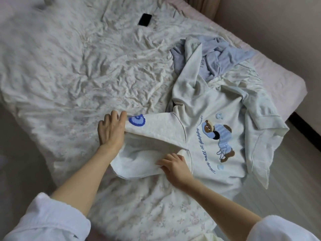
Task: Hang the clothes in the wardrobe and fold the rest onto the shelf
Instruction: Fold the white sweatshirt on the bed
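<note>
The left hand (111, 129) holds the folded end of the sweatshirt's sleeve (156, 129), with the fingers over the fold next to a blue patch (136, 120). The right hand (173, 165) presses with bent fingers on the lower part of the same sleeve, close to the armpit seam; I cannot tell if it pinches the cloth or only pushes it flat.

The cream sweatshirt (217, 136) lies face up near the right edge of the bed (60, 75), with its other sleeve hanging over that edge. It looks thick, soft and light, so it will probably bend anywhere and keep no shape. Seams and cuffs seem the best places to hold.

A pale blue garment (218, 56) lies crumpled behind it, towards the far right corner. A dark phone (145, 19) rests near the far edge.
</note>
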